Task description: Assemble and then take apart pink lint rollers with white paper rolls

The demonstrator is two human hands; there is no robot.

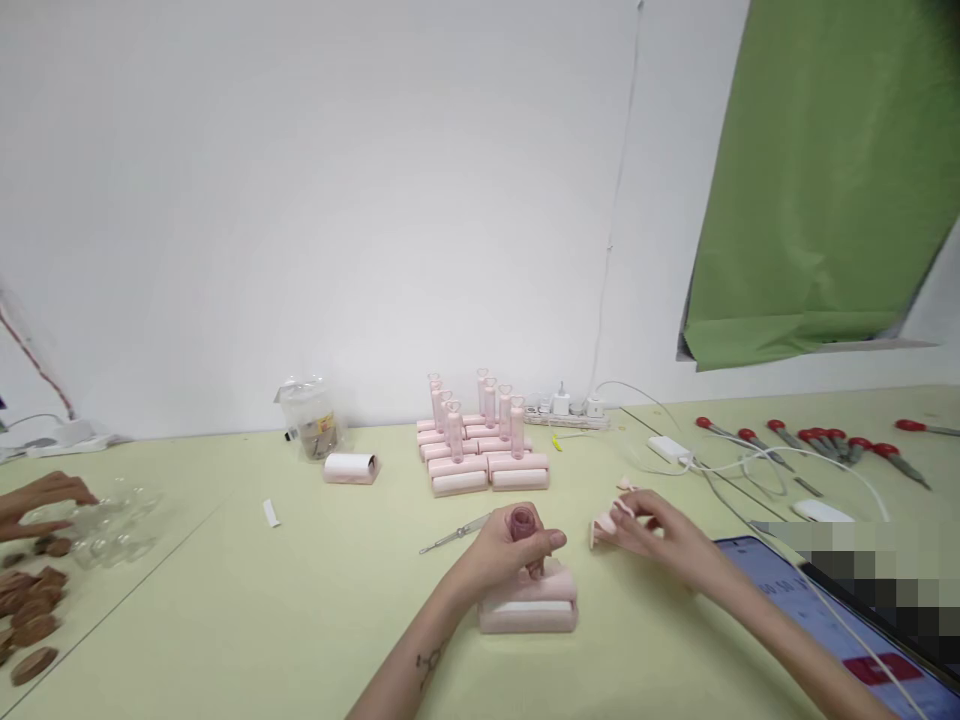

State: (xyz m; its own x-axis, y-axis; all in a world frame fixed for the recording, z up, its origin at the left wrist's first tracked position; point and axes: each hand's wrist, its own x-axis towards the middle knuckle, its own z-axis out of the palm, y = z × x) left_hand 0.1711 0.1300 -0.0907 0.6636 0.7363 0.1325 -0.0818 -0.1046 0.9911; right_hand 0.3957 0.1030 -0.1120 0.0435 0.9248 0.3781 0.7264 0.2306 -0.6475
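Fingers of the person's left hand (502,550), at lower centre of the frame, curl closed around a translucent dusky-pink cylindrical handle (523,519), its round open end facing up. Directly beneath sits a pale-pink block-shaped roller body with a white band (528,605), flat on the counter (315,630); the hand hides whether handle and body join. Right of centre, the right hand (660,530) pinches a small pale-pink plastic piece (604,527) between nearly closed fingers, just above the counter. A slim grey metal tool (453,536) lies beside the left hand. Behind, at mid-frame, stand similar pink rollers with upright handles (517,470). At far left, a co-worker's hand (41,500) touches clear plastic pieces (124,520) near brown discs (34,628).
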